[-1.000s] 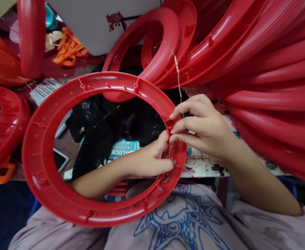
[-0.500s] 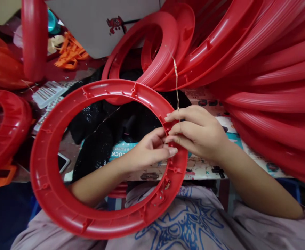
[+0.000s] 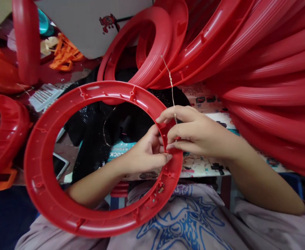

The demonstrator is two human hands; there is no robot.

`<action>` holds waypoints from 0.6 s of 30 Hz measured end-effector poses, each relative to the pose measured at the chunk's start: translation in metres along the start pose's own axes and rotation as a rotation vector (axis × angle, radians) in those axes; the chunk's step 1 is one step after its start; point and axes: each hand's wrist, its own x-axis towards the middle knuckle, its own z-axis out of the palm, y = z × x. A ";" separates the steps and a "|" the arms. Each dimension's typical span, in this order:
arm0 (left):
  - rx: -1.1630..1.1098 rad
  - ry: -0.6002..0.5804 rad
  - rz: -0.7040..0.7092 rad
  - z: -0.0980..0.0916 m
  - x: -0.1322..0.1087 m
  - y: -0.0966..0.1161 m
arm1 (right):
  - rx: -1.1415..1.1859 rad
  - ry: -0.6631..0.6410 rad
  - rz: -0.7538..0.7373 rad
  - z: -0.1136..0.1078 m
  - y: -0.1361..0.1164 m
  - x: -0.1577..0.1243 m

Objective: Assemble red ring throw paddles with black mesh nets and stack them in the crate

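Observation:
A large red plastic ring (image 3: pixel 45 139) rests tilted against my lap. My left hand (image 3: pixel 144 152) reaches through the ring's opening and pinches its inner right edge, thumb pressed on the rim. My right hand (image 3: pixel 194 133) meets it from outside, fingers pinched on a thin pale string (image 3: pixel 171 81) that rises from the rim. A small metal fitting (image 3: pixel 160 188) sits on the ring just below the hands.
A tall stack of red rings (image 3: pixel 259 69) fills the right side, with further rings at the left (image 3: pixel 1 132) and behind (image 3: pixel 142 41). Black mesh fabric (image 3: pixel 95 139), a phone (image 3: pixel 59 163), orange plastic clips (image 3: pixel 63 53) and a white box (image 3: pixel 89 24) lie beyond.
The ring has shifted slightly left and down. Both hands stayed pinched at the rim's right edge, and the string now leans a little more to the left.

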 end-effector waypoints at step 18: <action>0.264 0.140 0.037 0.003 0.005 -0.008 | 0.130 0.045 0.134 0.005 -0.001 0.002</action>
